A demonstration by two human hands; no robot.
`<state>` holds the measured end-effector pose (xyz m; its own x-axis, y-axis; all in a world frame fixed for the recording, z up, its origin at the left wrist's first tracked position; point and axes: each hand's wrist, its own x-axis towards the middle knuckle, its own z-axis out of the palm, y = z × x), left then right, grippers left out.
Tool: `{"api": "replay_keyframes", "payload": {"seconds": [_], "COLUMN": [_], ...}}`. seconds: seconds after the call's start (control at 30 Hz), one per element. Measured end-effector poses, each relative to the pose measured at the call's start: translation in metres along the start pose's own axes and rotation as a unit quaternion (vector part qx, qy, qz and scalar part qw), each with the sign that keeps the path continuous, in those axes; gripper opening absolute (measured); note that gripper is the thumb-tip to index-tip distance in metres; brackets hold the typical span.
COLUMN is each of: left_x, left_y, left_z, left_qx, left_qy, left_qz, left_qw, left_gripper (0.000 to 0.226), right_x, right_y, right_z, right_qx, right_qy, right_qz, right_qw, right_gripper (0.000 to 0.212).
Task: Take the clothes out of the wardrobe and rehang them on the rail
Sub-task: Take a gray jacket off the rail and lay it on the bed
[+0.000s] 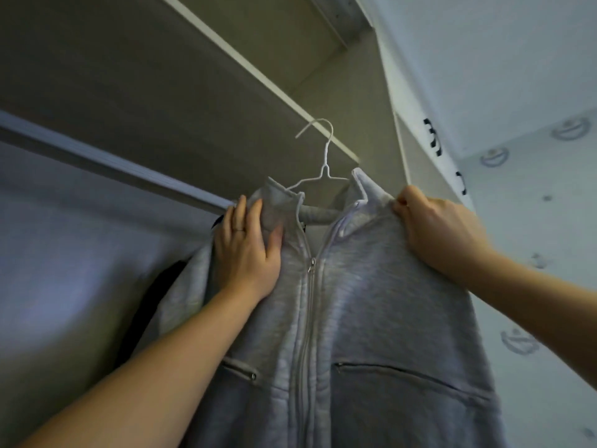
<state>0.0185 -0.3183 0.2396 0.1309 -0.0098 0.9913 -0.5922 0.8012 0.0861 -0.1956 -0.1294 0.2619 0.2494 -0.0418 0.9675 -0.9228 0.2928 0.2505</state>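
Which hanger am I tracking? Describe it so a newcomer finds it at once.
Find the pale rail slanting overhead. Near its lower end a hanger rises out of the collar of the grey zip jacket, between the left hand and right hand. It is thin white wire, the only hanger in view.
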Motion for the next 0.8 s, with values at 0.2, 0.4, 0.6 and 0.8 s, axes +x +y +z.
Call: {"api": "replay_keyframes", "payload": {"seconds": [0.2,0.4,0.6,0.8], "left_x": [-0.013,-0.043,-0.084,-0.16], "left_y": [0.096,0.23,0.376,0.508], "left_z": [0.021,0.054,0.086,0.128], "left_qx": [-0.061,-0.185,-0.35,-0.467], "left_qy": [-0.006,-0.016,-0.045,-0.107], "left_qz": [0.047,0.028,0.033,0.039], "left_qw": [0.997,0.982,0.935,0.877], "left_gripper": [0.055,0.043,0.03,0.034], "right_x": [-0.039,-0.084,-0.142,-0.221], "right_y": [0.083,0.176,0.268,0.345], "right_z": [-0.074,-0.178,-0.287,-0.371], "right_qx": [-0.073,-0.146,-0.205,-0.237], "right_qy": [0.002,-0.031,-0.096,-0.157], "right_qz": [0.003,-0.01,-0.003,0.046], "right_qw": [0.997,0.989,0.974,0.958], "right_gripper": [0.025,0.021,0.022,0.025]}}
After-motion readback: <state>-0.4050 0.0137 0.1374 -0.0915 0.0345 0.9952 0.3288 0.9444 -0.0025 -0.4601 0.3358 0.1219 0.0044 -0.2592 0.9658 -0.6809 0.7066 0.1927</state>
